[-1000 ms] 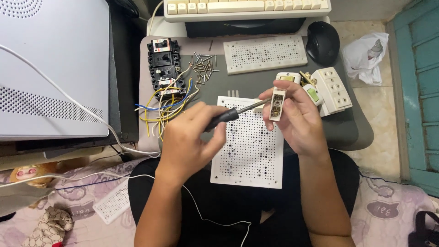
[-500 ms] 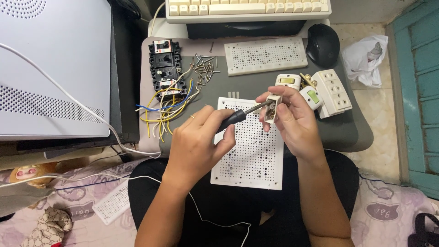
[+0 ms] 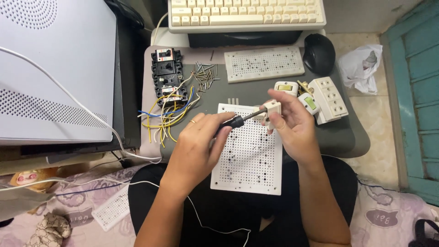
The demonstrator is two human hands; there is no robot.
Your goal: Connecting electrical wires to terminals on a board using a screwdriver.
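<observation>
A big white box [image 3: 55,68] with many tiny holes fills the far left, and a white cable [image 3: 68,98] runs across it. The grey table [image 3: 347,137] sits in the middle. At its far edge is a cream keyboard [image 3: 247,13], and a black mouse [image 3: 318,53] lies to the right of it.

A white board with holes [image 3: 249,160] lies at the near edge of the table, under both hands. A second holed board [image 3: 264,64] lies farther away, near the keyboard.

On the left part of the table is a black breaker block [image 3: 167,75]. Yellow, blue and white wires [image 3: 167,119] spill out from it toward the near side. A small pile of screws [image 3: 206,73] lies just right of the block. On the right sits a white socket strip [image 3: 331,98], with 2 small switch parts [image 3: 297,93] just beside it.

The left hand [image 3: 196,148] has its grip closed around the black handle of a screwdriver [image 3: 235,121]. The right hand [image 3: 292,126] has its grip closed on a small white switch piece [image 3: 272,110], held up above the near board. The screwdriver tip touches this piece.

A crumpled white bag [image 3: 366,64] lies on the floor at the far right.
</observation>
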